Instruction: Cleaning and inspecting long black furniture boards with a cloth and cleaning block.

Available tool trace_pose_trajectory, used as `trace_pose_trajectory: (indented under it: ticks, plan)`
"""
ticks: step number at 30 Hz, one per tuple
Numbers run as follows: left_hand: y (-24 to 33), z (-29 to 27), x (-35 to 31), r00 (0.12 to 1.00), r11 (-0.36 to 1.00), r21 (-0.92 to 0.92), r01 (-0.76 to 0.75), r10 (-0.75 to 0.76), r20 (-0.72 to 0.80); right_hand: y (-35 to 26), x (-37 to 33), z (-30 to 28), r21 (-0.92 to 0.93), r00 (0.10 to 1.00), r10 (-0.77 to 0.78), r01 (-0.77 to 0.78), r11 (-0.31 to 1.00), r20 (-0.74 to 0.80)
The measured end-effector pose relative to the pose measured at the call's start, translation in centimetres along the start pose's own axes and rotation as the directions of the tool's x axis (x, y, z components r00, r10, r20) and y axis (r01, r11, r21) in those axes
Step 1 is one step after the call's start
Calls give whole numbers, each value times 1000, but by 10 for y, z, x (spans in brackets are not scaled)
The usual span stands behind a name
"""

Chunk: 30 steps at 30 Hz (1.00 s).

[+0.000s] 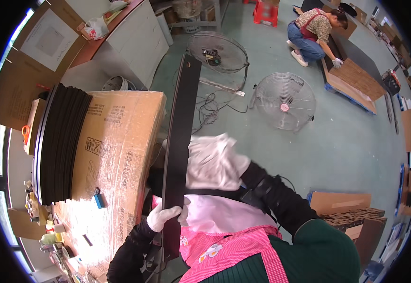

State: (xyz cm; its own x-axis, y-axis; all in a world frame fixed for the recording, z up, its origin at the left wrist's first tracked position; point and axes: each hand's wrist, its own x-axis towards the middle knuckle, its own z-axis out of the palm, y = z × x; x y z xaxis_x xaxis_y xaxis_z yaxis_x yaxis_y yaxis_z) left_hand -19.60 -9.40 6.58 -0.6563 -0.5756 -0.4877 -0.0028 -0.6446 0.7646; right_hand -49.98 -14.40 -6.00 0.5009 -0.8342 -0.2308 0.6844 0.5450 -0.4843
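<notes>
Board: a long, narrow board (177,155), black and plain, with straight edges; near its upper end there is one small, round, brownish mark, and a thin side edge shows along its left
Place of board: left of the centre of the frame, in front of the person's body, from the upper middle down to the lower middle
Direction of board: the long axis goes almost upright in the frame, the upper end leaning a little to the right and pointing toward the standing fan (217,53), the lower end pointing to the bottom edge
Left hand: the left hand (164,218), in a white glove, is closed around the lower part of the board, with fingers showing at both its long sides
Right hand: the right hand (241,165), gloved in white and blurred, is at a whitish cloth (209,162) beside the board's right edge; how tightly the fingers close on it, I cannot tell
Cartons: at the left of the frame, flat brown cartons (116,127) carry a stack of black strips (61,146) and a small blue tool (99,201)
Co-worker: in the upper right, a person (310,35) bends over brown boards (356,78)
</notes>
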Motion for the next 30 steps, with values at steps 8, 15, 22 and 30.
trace_pose_trajectory:
  ticks: [8,15,22,30]
  plan:
    - [-34,-13,-16,951,982,-43,183,-166,261,43,59,78,281,990,-98,66,957,99]
    - [-55,5,-64,931,926,-100,364,-356,85,-103,100,-6,-151,820,-414,387,910,-394]
    - [-41,13,-70,952,887,-354,296,-243,187,-106,76,-65,132,894,-395,426,895,-210]
    - [-22,2,-57,965,936,-243,255,-228,133,-22,29,60,-72,967,-253,250,966,-38]
